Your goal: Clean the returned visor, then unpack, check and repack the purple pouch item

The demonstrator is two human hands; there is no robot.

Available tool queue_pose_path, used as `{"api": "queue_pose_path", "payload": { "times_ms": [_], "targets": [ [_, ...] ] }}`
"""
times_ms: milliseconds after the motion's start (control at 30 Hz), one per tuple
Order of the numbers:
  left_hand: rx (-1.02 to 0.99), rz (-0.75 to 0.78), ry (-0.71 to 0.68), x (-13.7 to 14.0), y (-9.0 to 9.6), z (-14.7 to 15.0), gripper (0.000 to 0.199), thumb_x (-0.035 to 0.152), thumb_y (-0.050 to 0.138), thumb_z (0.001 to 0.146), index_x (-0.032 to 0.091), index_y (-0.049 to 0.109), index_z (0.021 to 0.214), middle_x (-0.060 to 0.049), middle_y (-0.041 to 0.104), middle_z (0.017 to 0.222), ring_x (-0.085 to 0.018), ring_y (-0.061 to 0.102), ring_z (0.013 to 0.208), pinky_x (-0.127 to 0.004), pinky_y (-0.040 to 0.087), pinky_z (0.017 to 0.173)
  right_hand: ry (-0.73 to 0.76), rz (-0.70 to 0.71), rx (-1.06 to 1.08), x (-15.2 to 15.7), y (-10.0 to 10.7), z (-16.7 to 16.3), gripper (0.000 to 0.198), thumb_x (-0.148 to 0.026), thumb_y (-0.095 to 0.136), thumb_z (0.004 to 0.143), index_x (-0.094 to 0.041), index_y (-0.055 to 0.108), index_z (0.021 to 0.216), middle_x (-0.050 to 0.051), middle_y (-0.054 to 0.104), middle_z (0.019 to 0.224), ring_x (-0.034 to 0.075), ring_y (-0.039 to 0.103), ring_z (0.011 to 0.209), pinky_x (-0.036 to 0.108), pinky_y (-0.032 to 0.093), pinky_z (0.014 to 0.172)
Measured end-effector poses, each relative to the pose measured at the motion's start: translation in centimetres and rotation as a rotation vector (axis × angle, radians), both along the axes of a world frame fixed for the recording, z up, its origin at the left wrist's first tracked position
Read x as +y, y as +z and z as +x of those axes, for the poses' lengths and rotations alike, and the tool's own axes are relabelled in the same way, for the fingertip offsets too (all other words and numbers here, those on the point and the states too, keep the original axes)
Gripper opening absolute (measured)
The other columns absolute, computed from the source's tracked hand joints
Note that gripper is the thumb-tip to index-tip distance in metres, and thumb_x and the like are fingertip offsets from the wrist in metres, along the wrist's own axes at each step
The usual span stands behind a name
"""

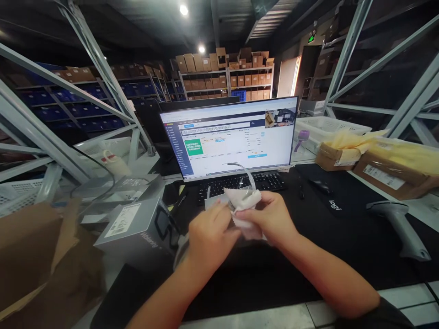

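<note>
Right hand: we have thumb and fingers pinched on a crumpled white cloth, almost no gap. Left hand: fingers bent in at the cloth's left side; the back of the hand hides the tips, so we can't tell if it's closed on anything. Cloth is between our hands, above the black mat, in front of the keyboard. Pale curved strip arches up behind it. Scanner is well right of our hands, grey box to the left.
</note>
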State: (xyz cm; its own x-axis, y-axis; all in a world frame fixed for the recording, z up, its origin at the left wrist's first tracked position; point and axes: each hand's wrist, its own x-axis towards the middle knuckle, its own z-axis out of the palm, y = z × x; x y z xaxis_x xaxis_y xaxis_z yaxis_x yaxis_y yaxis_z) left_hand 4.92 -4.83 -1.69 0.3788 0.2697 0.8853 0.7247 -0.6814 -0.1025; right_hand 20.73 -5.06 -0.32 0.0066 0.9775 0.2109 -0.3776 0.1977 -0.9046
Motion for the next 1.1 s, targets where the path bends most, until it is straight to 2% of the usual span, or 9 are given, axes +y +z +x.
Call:
{"api": "queue_pose_path", "payload": {
  "times_ms": [133,233,367,500,667,767,867,967,1100],
  "targets": [
    [0.045,0.036,-0.133,-0.5,-0.3,0.6,0.006,0.014,0.07,0.085,0.014,0.063,0.085,-0.008,0.076,0.084,-0.019,0.072,0.075,-0.034,0.058,0.092,0.062,-0.104,0.222,0.7,1.4,2.5,0.033,-0.02,0.098,0.042,-0.02,0.074,0.065,0.001,0.074,0.07,0.016,0.069,0.063,0.027,0.059,0.062],
    [0.072,0.059,-0.148,-0.8,-0.6,0.9,0.007,0.014,0.07,0.086,0.011,0.065,0.09,-0.01,0.077,0.089,-0.02,0.073,0.079,-0.036,0.057,0.095,0.074,-0.153,0.284,1.1,1.5,3.2,0.036,-0.02,0.099,0.042,-0.019,0.071,0.063,0.0,0.073,0.068,0.016,0.068,0.061,0.026,0.059,0.06],
    [0.013,0.024,-0.002,-0.6,-0.9,0.9,0.006,0.015,0.07,0.085,0.013,0.064,0.083,-0.006,0.076,0.083,-0.02,0.073,0.074,-0.032,0.058,0.078,-0.03,-0.065,0.255,1.3,0.4,1.7,0.033,-0.026,0.097,0.051,-0.02,0.072,0.072,0.0,0.075,0.076,0.015,0.069,0.068,0.026,0.058,0.067],
    [-0.057,-0.091,0.114,-0.1,-0.9,0.5,0.02,0.013,0.061,0.082,0.019,0.055,0.064,0.001,0.061,0.06,-0.015,0.061,0.053,-0.027,0.044,0.051,-0.207,0.122,-0.006,0.6,-1.6,-0.8,0.023,-0.028,0.089,0.065,-0.022,0.072,0.079,0.001,0.074,0.079,0.018,0.068,0.074,0.028,0.055,0.07],
    [-0.103,-0.161,0.139,0.4,-0.9,-0.2,0.021,0.006,0.05,0.074,0.02,0.048,0.059,0.001,0.056,0.059,-0.013,0.055,0.051,-0.025,0.037,0.048,-0.262,0.244,-0.274,-0.3,-2.4,-1.9,0.014,-0.024,0.085,0.068,-0.021,0.071,0.068,0.001,0.071,0.07,0.018,0.063,0.067,0.029,0.051,0.064],
    [-0.076,-0.113,0.085,0.3,-0.7,-0.1,0.019,0.007,0.053,0.077,0.019,0.051,0.063,0.0,0.059,0.06,-0.014,0.058,0.053,-0.026,0.04,0.049,-0.148,0.16,-0.2,-0.2,-1.2,-0.9,0.02,-0.022,0.091,0.058,-0.02,0.073,0.066,0.002,0.074,0.072,0.019,0.066,0.069,0.029,0.053,0.065],
    [-0.017,-0.097,-0.035,0.2,-0.3,0.1,0.02,0.016,0.064,0.083,0.018,0.054,0.066,-0.001,0.064,0.064,-0.016,0.064,0.058,-0.026,0.047,0.054,-0.039,0.0,0.046,0.5,0.2,0.9,0.028,-0.023,0.096,0.05,-0.019,0.072,0.066,0.001,0.074,0.072,0.017,0.067,0.066,0.028,0.055,0.065],
    [0.046,-0.068,-0.155,0.2,-0.1,0.2,0.016,0.017,0.071,0.083,0.018,0.058,0.073,-0.003,0.07,0.071,-0.017,0.07,0.067,-0.028,0.057,0.073,0.022,-0.144,0.247,1.1,1.2,2.5,0.035,-0.023,0.098,0.045,-0.018,0.071,0.066,-0.002,0.071,0.066,0.014,0.065,0.06,0.025,0.055,0.06],
    [0.091,-0.044,-0.201,0.3,-0.1,0.1,0.012,0.014,0.068,0.084,0.018,0.059,0.077,-0.001,0.07,0.072,-0.015,0.069,0.068,-0.031,0.059,0.088,0.079,-0.219,0.311,1.6,1.2,3.1,0.038,-0.023,0.1,0.045,-0.017,0.07,0.068,-0.002,0.07,0.067,0.013,0.064,0.06,0.023,0.054,0.06]
  ]
}}
